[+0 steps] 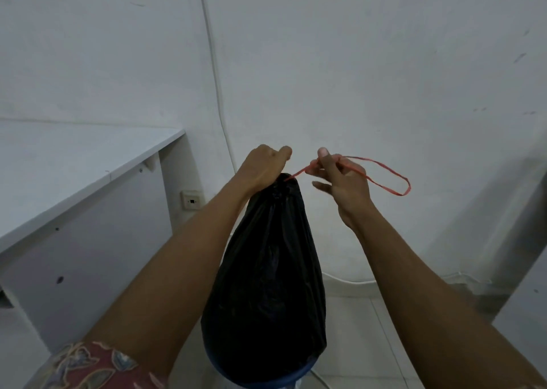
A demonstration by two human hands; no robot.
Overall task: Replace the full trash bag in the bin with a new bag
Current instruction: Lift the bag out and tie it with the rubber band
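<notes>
Against a bare white wall point(355, 63), the left hand point(263, 168) clenches the bulging black plastic trash bag's point(266, 285) gathered neck, keeping it shut. Just beside it, the right hand point(340, 178) pinches the thin red drawstring loop point(384, 178), likely to cinch it.

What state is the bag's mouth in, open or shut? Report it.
Shut. The left hand grips the gathered neck of the black bag, and the right hand pulls the red drawstring out from it.
</notes>
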